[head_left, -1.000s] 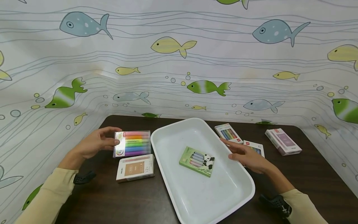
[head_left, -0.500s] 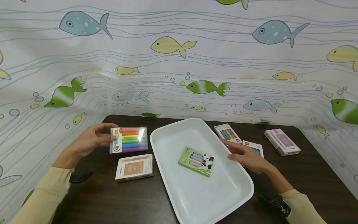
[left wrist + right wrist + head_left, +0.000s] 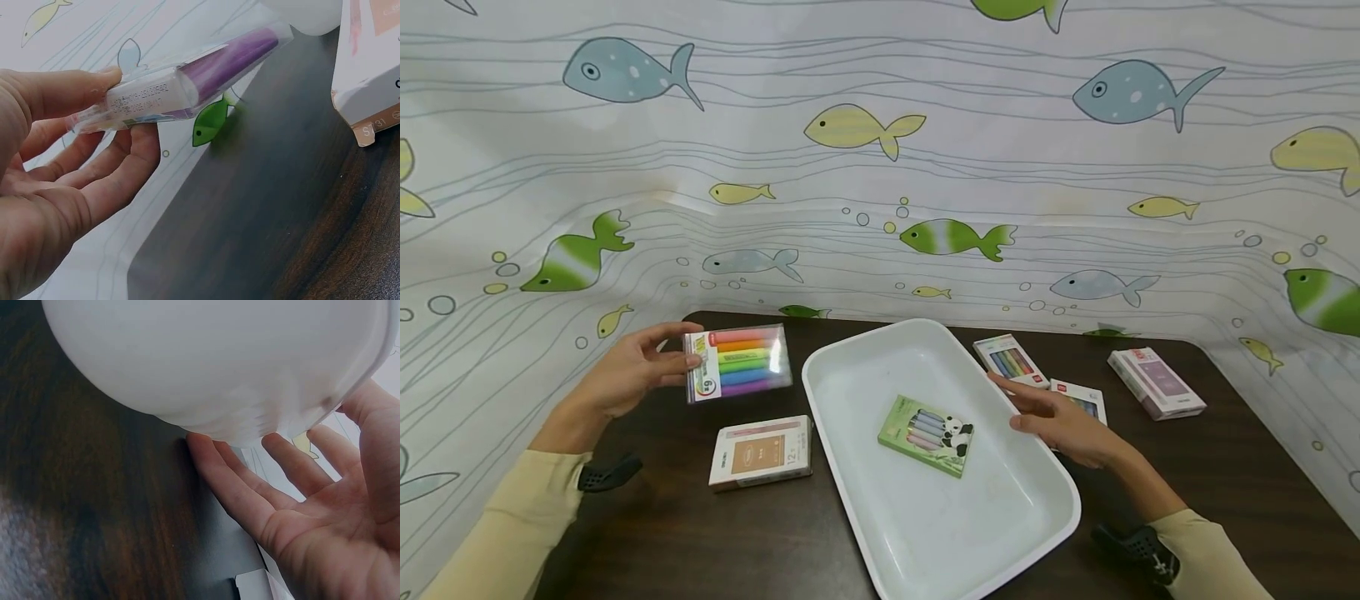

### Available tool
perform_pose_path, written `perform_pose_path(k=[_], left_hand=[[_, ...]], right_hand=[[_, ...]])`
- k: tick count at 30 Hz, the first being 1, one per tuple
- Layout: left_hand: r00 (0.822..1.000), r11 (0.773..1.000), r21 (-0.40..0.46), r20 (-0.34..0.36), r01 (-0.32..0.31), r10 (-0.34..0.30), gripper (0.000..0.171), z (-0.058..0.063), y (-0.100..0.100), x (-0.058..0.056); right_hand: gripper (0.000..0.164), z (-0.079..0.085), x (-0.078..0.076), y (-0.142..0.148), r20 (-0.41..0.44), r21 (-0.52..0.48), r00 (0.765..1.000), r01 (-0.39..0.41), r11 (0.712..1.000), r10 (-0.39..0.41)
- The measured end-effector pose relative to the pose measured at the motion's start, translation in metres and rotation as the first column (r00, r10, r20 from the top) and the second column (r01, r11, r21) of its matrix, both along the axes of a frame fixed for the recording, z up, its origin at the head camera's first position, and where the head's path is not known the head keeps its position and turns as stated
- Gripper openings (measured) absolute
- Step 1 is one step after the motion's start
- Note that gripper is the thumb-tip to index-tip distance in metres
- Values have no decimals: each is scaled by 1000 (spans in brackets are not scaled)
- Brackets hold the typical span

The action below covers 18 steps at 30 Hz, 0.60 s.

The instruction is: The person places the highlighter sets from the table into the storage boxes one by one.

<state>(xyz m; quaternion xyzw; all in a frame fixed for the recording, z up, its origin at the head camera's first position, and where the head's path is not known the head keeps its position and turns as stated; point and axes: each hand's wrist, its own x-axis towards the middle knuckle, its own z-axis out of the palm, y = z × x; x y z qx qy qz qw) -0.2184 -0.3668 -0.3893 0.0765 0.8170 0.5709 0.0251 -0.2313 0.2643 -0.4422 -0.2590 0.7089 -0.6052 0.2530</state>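
Observation:
My left hand (image 3: 628, 372) pinches the left end of a clear pack of highlighters (image 3: 748, 358), thumb on top and fingers underneath. In the left wrist view the pack (image 3: 231, 62) is seen edge-on, raised over the table, a purple highlighter nearest. My right hand (image 3: 1067, 423) holds the right rim of a white tray (image 3: 865, 517), thumb at the rim and fingers along the outer wall, as the right wrist view also shows. Inside the tray lies a green box with a panda and pens on it (image 3: 927, 435). A white and tan box (image 3: 762, 452) is just below the pack.
Right of the tray lie two white boxes with coloured sticks pictured, an upper box (image 3: 1009, 360) and a lower box (image 3: 1086, 398) partly behind the right hand. A white and purple box (image 3: 1156, 383) sits farther right. A fish-printed cloth (image 3: 850, 192) encloses the dark table (image 3: 700, 550).
My left hand has lifted the pack of highlighters and drawn it left and back, away from the tray and tan box. My right hand and the tray keep their place.

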Motion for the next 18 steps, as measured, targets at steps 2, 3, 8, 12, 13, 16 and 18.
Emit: perform_pose_path(k=[2,3,8,12,13,16,18], left_hand=[[1000,1000,4,4,-4,4,62,0,-2,0],[1000,1000,6,8,-5,5,63,0,-2,0],[1000,999,37,3,-11,11,60,2,-5,-1],[1000,996,91,-23,-1,3,53,3,-6,-1],[1000,994,110,-24,3,-1,51,3,-7,-1],[1000,990,142,-22,12,-9,47,3,-6,0],[1000,990,138,-19,11,-9,46,2,-6,0]], right_hand=[[67,-1,1,0,-5,2,1000,5,1000,-5],[67,-1,1,-1,-8,3,1000,6,1000,-6],[67,-1,1,0,-12,8,1000,1,1000,-1],[67,-1,0,0,-11,-5,1000,-2,1000,2],[67,-1,0,0,-9,-10,1000,-3,1000,3],[67,-1,0,0,-4,-12,1000,-5,1000,5],[67,-1,0,0,-1,-5,1000,1,1000,-1]])
